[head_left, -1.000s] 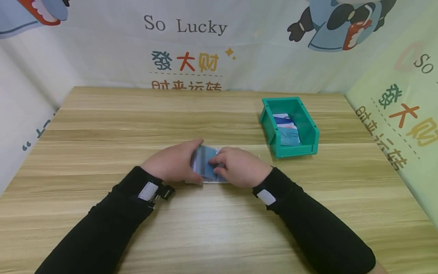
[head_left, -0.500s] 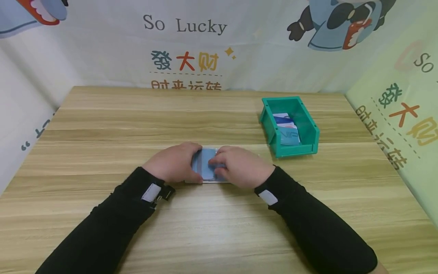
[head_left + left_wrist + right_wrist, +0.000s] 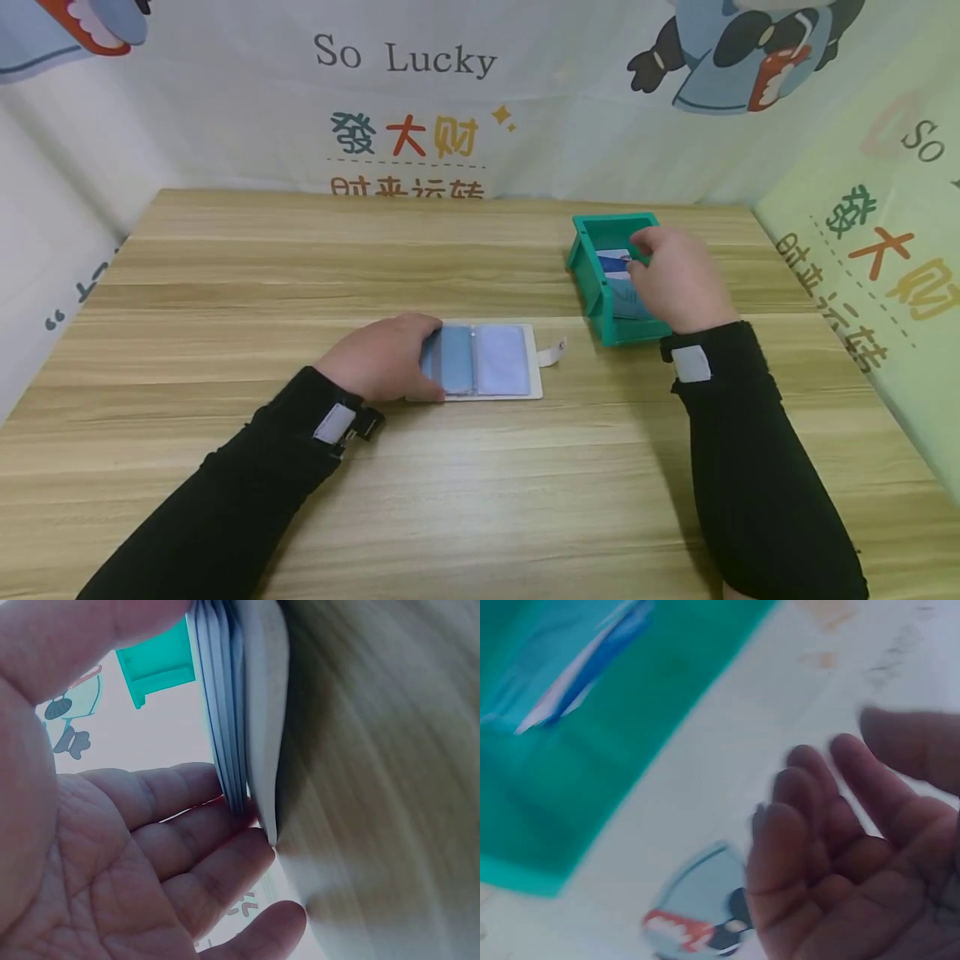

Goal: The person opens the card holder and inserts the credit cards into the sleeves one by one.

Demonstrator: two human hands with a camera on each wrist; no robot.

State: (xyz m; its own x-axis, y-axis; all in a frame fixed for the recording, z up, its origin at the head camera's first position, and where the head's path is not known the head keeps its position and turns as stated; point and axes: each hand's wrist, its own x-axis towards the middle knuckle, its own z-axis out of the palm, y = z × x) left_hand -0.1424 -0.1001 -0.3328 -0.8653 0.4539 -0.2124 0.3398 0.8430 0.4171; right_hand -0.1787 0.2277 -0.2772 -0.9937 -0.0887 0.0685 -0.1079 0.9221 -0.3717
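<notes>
A small white card holder (image 3: 501, 360) lies spread on the table, with a blue card behind its left clear sleeve and a pale sleeve on the right. My left hand (image 3: 382, 357) grips its left side between thumb and fingers. In the left wrist view, the stacked leaves (image 3: 221, 705) and thick cover (image 3: 265, 697) stand edge-on between thumb and fingers. Over the right part of a green bin (image 3: 589, 287) is my right hand (image 3: 684, 279), fingers loosely bent, holding nothing in the right wrist view. Cards (image 3: 628, 298) in blue and white lie in the bin, partly hidden by this hand.
A white strap (image 3: 553, 353) with a snap sticks out from the card holder's right edge, towards the bin. Printed cloth (image 3: 247, 100) hangs at the table's back and sides.
My right hand has left the card holder's right page and moved right and back to the bin, uncovering the pale sleeve and strap. My left hand stays in place.
</notes>
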